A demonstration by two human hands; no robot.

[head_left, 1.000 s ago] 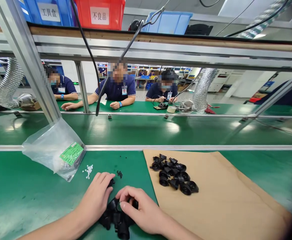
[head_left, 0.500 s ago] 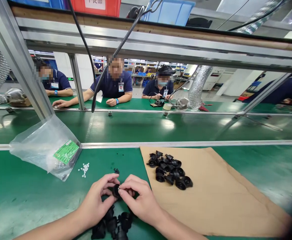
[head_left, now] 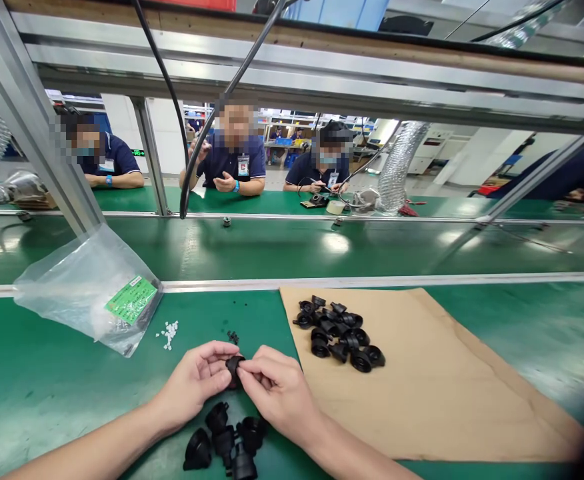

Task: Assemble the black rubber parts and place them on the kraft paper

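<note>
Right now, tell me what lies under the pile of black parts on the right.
The pile of black parts lies on a brown paper sheet, which rests on the green table. What the sheet covers cannot be seen.

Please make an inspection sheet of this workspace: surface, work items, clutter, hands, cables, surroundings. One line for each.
Surface: green bench mat; brown paper sheet lies at the right.
Work items: one small black part pinched between both hands; loose black parts below the hands; second pile on the paper.
Clutter: clear plastic bag with green label; white pellets; tiny black bits.
Hands: left hand and right hand both grip the part.
Cables: black cables hang from the overhead frame.
Surroundings: conveyor belt; co-workers seated opposite.
</note>
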